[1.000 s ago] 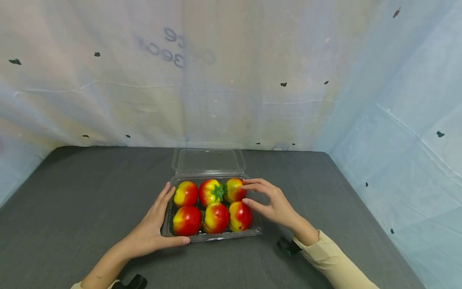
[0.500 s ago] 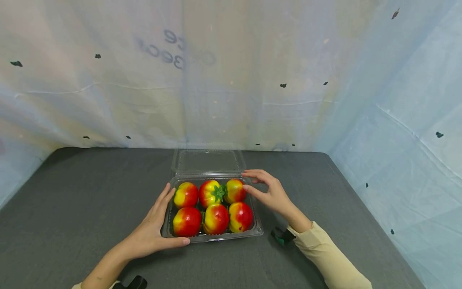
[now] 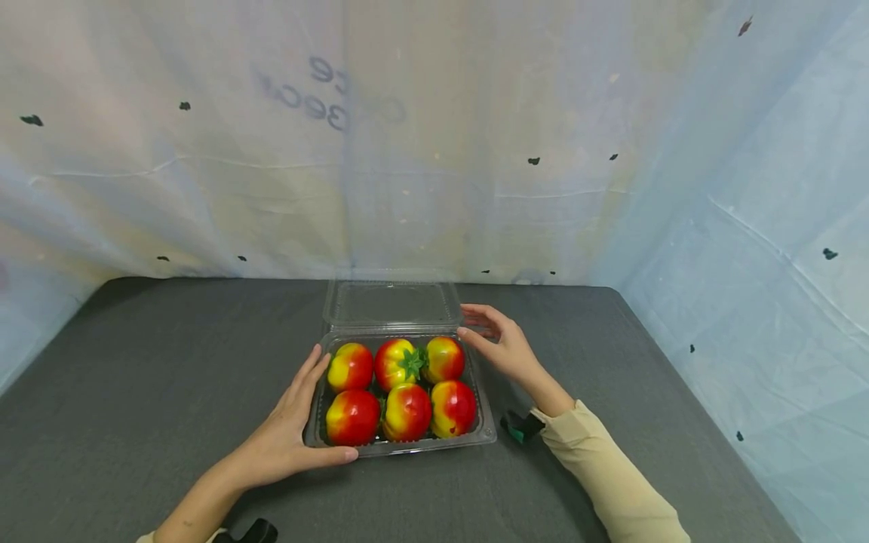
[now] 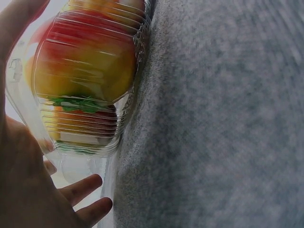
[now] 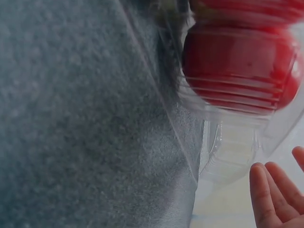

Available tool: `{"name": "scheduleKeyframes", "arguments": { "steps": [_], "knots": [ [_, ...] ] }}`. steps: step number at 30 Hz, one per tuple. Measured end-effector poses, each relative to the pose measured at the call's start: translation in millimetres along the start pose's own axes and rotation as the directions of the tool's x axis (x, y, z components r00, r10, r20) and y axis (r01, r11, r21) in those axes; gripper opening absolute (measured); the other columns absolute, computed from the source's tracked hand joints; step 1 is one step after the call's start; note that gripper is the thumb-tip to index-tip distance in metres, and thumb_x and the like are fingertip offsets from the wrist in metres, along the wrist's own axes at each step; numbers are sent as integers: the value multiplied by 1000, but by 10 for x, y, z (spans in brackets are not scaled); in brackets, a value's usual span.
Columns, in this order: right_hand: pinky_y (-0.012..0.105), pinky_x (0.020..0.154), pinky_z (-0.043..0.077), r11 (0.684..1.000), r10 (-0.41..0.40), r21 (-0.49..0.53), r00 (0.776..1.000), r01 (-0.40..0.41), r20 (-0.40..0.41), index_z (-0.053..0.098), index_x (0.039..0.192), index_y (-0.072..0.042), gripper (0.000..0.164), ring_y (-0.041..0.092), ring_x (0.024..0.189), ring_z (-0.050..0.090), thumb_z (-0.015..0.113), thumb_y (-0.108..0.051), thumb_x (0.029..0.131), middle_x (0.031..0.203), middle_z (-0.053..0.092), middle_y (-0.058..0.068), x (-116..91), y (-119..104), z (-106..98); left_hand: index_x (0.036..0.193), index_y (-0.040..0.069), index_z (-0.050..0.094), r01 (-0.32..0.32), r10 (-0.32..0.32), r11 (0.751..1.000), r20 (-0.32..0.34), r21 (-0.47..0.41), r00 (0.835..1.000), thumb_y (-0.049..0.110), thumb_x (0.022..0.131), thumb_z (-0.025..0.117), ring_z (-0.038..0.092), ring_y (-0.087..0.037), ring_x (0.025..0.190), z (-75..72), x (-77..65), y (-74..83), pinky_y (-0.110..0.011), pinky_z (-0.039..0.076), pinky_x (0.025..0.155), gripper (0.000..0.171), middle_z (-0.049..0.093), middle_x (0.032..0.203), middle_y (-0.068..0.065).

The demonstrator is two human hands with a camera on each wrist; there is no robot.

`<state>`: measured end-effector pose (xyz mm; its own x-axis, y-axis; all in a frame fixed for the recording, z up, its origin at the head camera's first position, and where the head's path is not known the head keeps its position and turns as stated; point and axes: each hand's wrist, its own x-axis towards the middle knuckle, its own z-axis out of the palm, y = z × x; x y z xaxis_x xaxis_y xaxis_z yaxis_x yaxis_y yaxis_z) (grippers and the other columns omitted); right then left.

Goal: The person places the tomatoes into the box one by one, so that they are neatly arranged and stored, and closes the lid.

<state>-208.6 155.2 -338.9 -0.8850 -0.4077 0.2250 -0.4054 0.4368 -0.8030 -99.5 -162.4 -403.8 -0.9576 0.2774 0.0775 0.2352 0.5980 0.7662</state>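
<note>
A clear plastic clamshell box (image 3: 434,447) holds several shiny red-and-yellow, tomato-like fruits (image 3: 407,412), one showing a green leafy top (image 3: 411,363). Its clear lid (image 3: 392,304) lies folded back behind it. My left hand (image 3: 288,430) rests against the box's left side, with straight fingers along that side and the thumb at the front edge. In the left wrist view, the fingers (image 4: 88,190) are spread beside the ribbed wall. Near the back right corner, by the lid hinge, my right hand (image 3: 505,351) has relaxed fingers and holds nothing; whether it touches the box is unclear.
The box stands on a dark grey cloth-covered table (image 3: 170,362). Pale sheeting (image 3: 434,151) hangs behind the table, and more sheeting (image 3: 767,302) runs along its right side. Black wrist devices are partly visible near both sleeves.
My right hand has left the back right fruit and moved away toward the box's back right corner and the lid. The left hand has stayed in place.
</note>
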Motion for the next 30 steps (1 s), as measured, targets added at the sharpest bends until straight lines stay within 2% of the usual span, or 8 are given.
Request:
{"name": "scheduleKeyframes", "arguments": {
  "steps": [6,13,16,20,25,30],
  "knots": [
    [51,99,45,999,29,14,1000,-29,-9,47,136,4,45,40,123,52,59,-7,94,135,52,24,76,48,7,155,24,1,6,-6,1000,4,-7,1000,48,70,81,8,-52,140,-7,-4,21,-83,19,89,119,-11,161,-7],
    [51,99,45,992,113,67,993,-111,-32,44,141,-2,51,36,124,53,60,-17,95,139,50,23,244,451,38,155,23,1,4,-4,1000,9,-15,1000,47,71,81,8,-52,141,-5,-7,18,-83,19,89,119,-12,161,-6],
    [47,95,49,986,144,90,989,-142,-20,42,144,-6,54,36,120,56,60,-21,96,140,49,22,281,517,41,155,23,1,1,-1,1000,5,-11,1000,47,71,81,8,-52,141,-1,-7,10,-83,19,89,119,-12,161,-6],
    [44,92,51,973,184,142,983,-181,-6,40,146,-11,58,33,116,59,61,-29,95,141,49,21,314,566,48,155,24,1,1,-1,1000,4,-12,1000,47,70,81,7,-52,141,1,-7,6,-83,19,89,119,-12,161,-6],
    [41,90,53,960,216,179,976,-215,13,39,146,-9,63,29,111,62,61,-35,94,136,53,23,352,610,62,155,25,1,5,-5,1000,6,-15,1000,47,70,81,7,-52,141,1,-8,6,-83,18,89,119,-12,161,-5],
    [44,96,49,920,301,235,950,-313,85,32,150,-9,63,34,119,57,57,-33,97,138,51,21,430,631,82,155,25,1,6,-6,1000,7,-14,1000,47,70,81,8,-52,141,2,-3,3,-83,19,89,119,-11,161,-6]
  ]
}}
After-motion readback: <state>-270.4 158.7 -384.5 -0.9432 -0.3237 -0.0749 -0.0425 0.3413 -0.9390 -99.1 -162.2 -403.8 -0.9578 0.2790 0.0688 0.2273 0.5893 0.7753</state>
